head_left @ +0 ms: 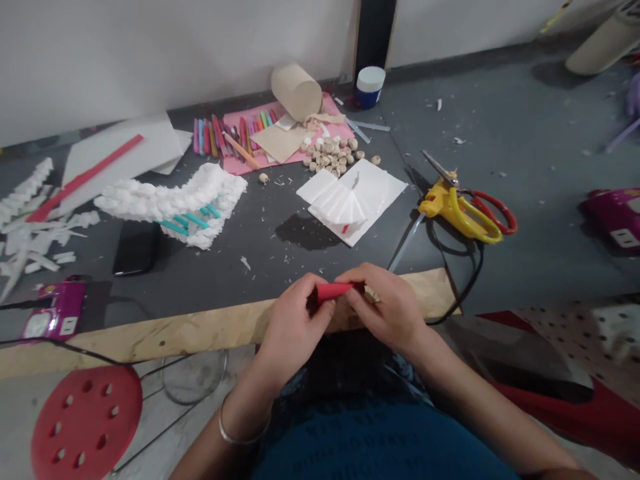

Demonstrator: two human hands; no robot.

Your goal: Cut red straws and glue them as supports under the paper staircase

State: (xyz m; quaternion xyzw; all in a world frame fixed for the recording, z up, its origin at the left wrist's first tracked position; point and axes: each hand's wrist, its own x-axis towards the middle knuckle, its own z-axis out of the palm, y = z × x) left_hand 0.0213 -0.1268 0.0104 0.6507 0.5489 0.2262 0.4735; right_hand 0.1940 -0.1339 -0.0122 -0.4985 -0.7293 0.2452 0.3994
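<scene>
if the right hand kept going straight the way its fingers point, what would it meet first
The right hand points left, toward the left hand. Both grip the red paper roll, so it would most likely press into the left hand's fingers almost at once.

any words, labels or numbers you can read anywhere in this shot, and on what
None can be read.
Purple packet at the table's left edge: white label, print too small.
Purple box at far right: white label, blurred.
Blue-and-white jar by the wall: no legible label.
Teal shirt: dark lettering, blurred and upside down, unreadable.
</scene>
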